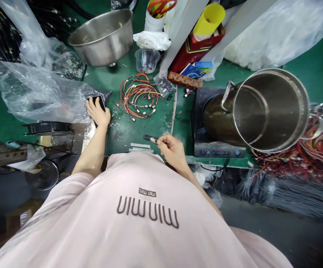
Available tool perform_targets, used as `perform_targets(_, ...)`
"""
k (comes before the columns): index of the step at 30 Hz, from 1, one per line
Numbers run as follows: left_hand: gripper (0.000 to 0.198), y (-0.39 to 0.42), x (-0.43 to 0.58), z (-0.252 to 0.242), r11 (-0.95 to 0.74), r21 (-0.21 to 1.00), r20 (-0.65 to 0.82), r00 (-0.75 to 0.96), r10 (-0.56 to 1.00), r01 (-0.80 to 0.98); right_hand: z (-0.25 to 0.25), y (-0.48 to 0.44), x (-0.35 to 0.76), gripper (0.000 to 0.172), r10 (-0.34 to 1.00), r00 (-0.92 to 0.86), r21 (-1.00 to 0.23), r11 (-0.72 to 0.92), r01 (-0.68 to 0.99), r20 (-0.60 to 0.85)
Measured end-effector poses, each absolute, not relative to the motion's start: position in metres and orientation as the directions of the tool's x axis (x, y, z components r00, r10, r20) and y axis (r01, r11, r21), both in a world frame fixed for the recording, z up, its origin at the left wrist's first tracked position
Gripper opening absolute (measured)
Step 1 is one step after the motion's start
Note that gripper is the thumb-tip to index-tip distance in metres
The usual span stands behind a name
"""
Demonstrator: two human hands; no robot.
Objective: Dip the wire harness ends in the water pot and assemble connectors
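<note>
My left hand [99,112] is closed around a black phone [102,103] at the edge of the clear plastic bag [49,93]. Part of the phone is hidden beneath my fingers. At the table's front edge, my right hand [173,149] pinches a small metal part [153,140] between thumb and fingers; its exact kind is too small to make out. A short black strip [148,137] lies right by that part. Beyond both hands, a loose coil of red, yellow and black wires with white connectors [140,97] rests on the green table [122,130].
To the right, a tall steel pot [222,121] stands on an induction cooker [214,152], beside heaped red wires [287,163]. A steel basin [105,41], a clear plastic tub [147,61] and a rusty metal block [185,79] are farther back. Pale strips [140,146] lie near the front edge.
</note>
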State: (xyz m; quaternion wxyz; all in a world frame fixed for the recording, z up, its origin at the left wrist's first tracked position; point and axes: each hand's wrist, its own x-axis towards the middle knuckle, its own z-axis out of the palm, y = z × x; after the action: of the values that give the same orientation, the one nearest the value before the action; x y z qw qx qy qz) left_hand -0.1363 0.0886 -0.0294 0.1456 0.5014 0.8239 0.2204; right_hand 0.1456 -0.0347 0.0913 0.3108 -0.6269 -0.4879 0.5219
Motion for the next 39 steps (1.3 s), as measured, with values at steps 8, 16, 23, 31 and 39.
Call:
perform_targets(8, 0.078, 0.085, -0.131, -0.016, 0.328, 0.562, -0.022, -0.382, 0.924, 0.759, 0.093, -0.035, 0.144, 0.013, 0.924, -0.021, -0.902, -0.366, 0.228, -0.381)
perform_targets(16, 0.059, 0.008, -0.048, 0.037, 0.355, 0.935, -0.302, 0.487, 0.819, -0.016, 0.093, -0.034, 0.139, 0.012, 0.913, -0.052, -0.906, -0.394, 0.158, -0.406)
perform_targets(23, 0.046, -0.007, -0.038, 0.05, 0.597, 0.775, -0.4, 0.568, 0.719, -0.21, 0.094, -0.036, 0.14, 0.015, 0.912, -0.066, -0.9, -0.385, 0.204, -0.405)
perform_targets(31, 0.038, -0.013, -0.036, 0.054, 0.552, 0.817, -0.401, 0.525, 0.75, -0.166, 0.09, -0.037, 0.141, 0.012, 0.923, -0.078, -0.896, -0.341, 0.283, -0.376)
perform_targets(39, 0.042, -0.013, -0.034, 0.053, 0.575, 0.79, -0.418, 0.501, 0.758, -0.211, 0.097, -0.027, 0.147, 0.018, 0.902, -0.165, -0.9, -0.351, 0.26, -0.4)
